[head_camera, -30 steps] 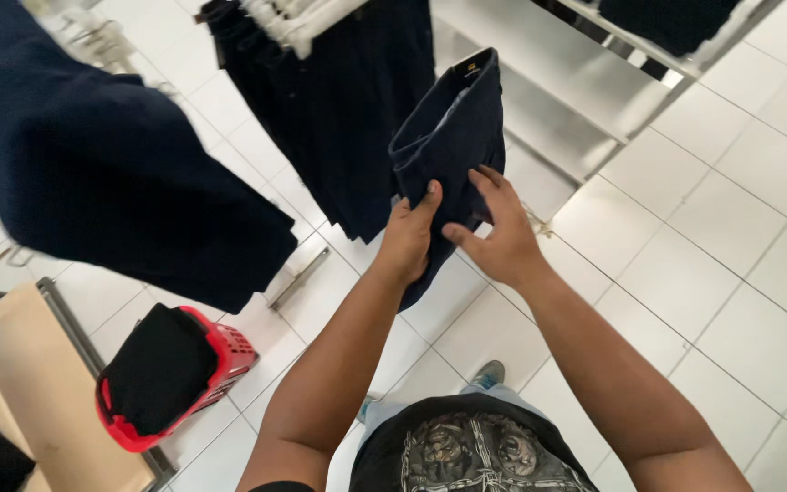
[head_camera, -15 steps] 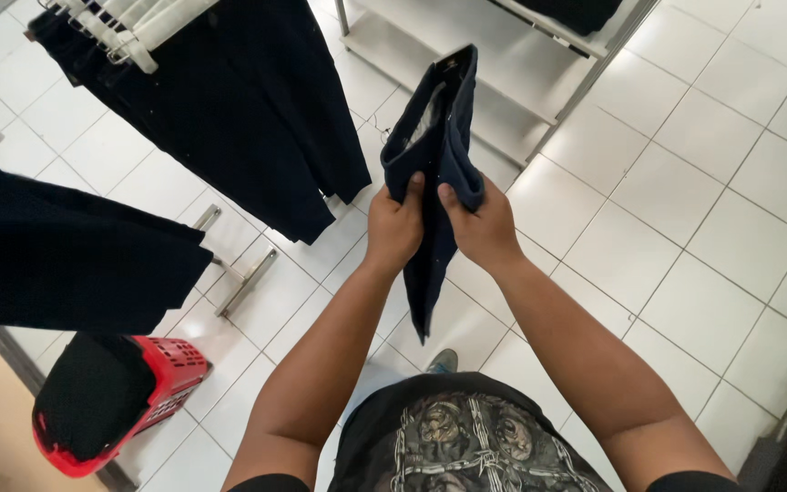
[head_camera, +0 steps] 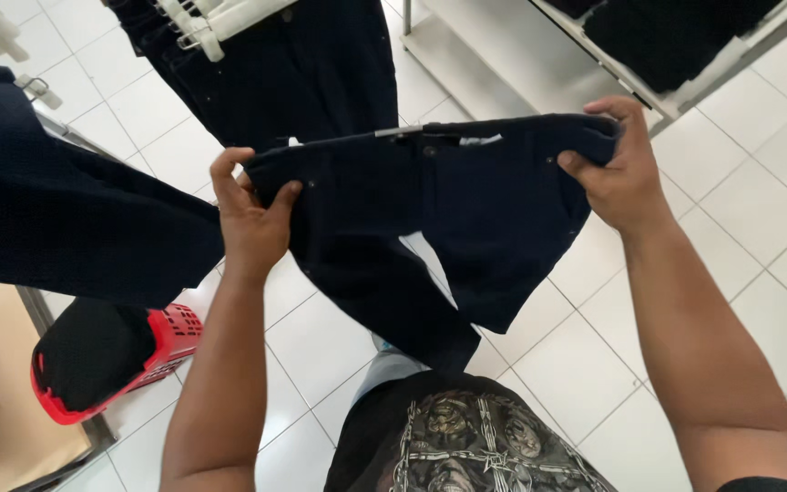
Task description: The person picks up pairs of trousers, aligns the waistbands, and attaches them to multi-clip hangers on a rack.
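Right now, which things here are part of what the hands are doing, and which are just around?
In hand:
left hand
right hand
dark blue trousers, stretched out by the waistband

Around:
red basket
hanging dark garments
white shelf

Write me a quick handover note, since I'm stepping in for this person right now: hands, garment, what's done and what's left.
Left hand grips one end of the dark navy trousers' waistband; right hand grips the other end. The trousers are held spread flat in the air above the white tile floor, legs hanging down. Done: waistband opened out wide. Left: they are not yet on a hanger or shelf. Nearby: hung dark garments, a red basket with dark cloth.
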